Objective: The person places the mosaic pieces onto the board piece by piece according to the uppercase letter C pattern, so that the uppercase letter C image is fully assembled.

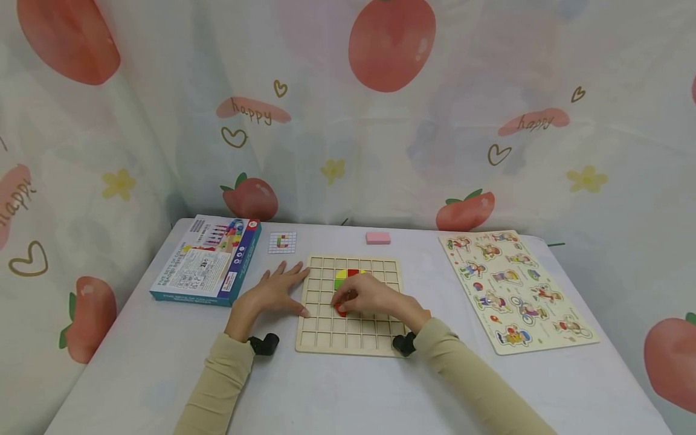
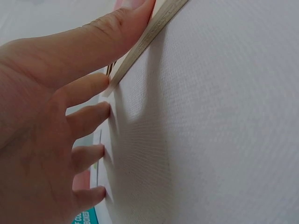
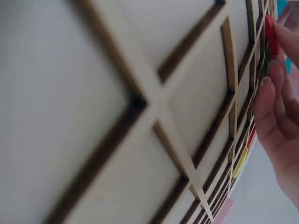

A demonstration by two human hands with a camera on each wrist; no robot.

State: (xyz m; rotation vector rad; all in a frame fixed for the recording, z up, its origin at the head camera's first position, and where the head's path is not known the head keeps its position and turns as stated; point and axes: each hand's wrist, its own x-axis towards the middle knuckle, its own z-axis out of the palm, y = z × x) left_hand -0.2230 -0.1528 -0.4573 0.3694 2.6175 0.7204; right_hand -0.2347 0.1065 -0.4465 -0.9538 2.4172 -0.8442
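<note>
A wooden grid board (image 1: 323, 342) lies in the middle of the table. Over its centre my right hand (image 1: 372, 294) pinches a small red piece (image 1: 340, 310), also seen as a red piece (image 3: 271, 35) at the fingertips in the right wrist view. Just behind that hand, a yellow piece (image 1: 341, 274), a red piece (image 1: 353, 272) and a green piece (image 1: 339, 284) sit in the grid; the hand partly hides this area. My left hand (image 1: 274, 292) has its fingers spread, with the thumb (image 2: 88, 49) on the board's left edge.
A blue-and-white box (image 1: 198, 260) lies at the left. Behind the board are a small card with a coloured grid pattern (image 1: 282, 242) and a pink block (image 1: 377, 238). On the right lies a wooden picture puzzle (image 1: 484, 323). A printed curtain hangs behind the table.
</note>
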